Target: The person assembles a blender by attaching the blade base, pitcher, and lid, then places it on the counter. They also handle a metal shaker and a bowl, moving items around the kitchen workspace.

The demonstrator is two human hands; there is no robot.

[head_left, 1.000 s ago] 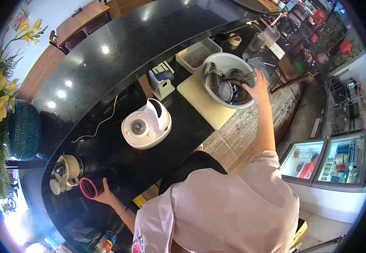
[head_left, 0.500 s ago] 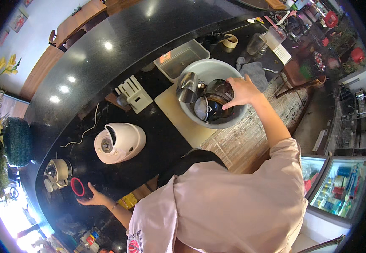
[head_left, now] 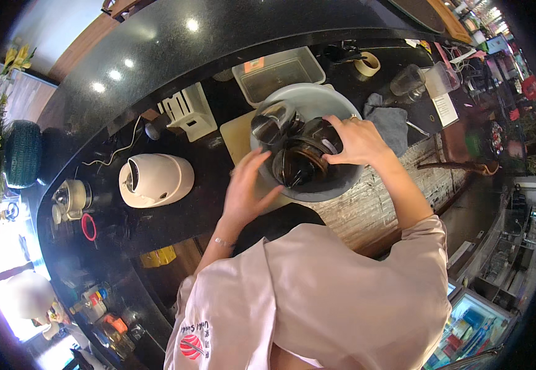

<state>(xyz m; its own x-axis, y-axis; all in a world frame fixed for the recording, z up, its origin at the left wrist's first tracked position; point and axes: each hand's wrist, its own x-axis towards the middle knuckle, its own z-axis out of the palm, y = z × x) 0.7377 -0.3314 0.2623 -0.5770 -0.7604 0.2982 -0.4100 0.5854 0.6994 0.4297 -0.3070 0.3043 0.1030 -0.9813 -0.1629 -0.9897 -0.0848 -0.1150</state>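
Note:
A grey basin [head_left: 340, 98] holds a shiny steel cup [head_left: 269, 125] and a dark, glossy round pot [head_left: 292, 161]. My right hand [head_left: 359, 142] grips the pot's upper right side, thumb on the near side and fingers over the far side. At the basin's left rim is my left hand [head_left: 244, 190], empty, its fingers spread and pointing at the pot. Whether its fingertips touch the pot I cannot tell. Under the basin, a pale cutting board [head_left: 234, 137] shows at the left.
Left on the black counter stand a cream rounded appliance base [head_left: 160, 180], a white slotted holder [head_left: 192, 114], a beige appliance [head_left: 70, 200] and a red ring [head_left: 89, 227]. A clear tub [head_left: 280, 77] sits behind the basin. To the right lie a grey cloth [head_left: 386, 126] and a tape roll [head_left: 367, 64].
My left hand has come from beside the red ring at the far left to the basin. The dark pot has turned under my right hand, which keeps hold of it.

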